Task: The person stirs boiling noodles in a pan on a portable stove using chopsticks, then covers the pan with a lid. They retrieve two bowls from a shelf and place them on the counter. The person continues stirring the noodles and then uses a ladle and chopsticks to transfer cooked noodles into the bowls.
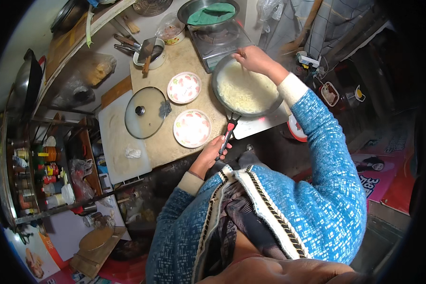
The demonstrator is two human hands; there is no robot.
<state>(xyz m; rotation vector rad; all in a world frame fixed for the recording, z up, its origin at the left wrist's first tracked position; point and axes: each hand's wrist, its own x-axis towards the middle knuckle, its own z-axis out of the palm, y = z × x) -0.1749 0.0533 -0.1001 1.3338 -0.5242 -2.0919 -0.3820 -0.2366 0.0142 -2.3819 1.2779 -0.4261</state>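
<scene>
A deep frying pan (256, 114) stands at the right of the worktop, filled with pale, milky liquid and whitish strands like noodles (246, 91). Its black and red handle (227, 134) points toward me, and my left hand (211, 154) is closed around the end of it. My right hand (254, 61) is over the pan's far rim with its fingers pinched; what they hold is too faint to make out. Left of the pan are two white bowls with pink patterns, one farther (184, 88) and one nearer (192, 128). A glass lid (146, 113) with a black knob lies beside them.
Behind the pan is a gas stove (217, 49) bearing a metal basin (188, 21) with a green cloth. A pot (159, 60) with a spatula (147, 49) is at the back left. A white cutting board (118, 142) lies left, near a rack of jars (52, 170).
</scene>
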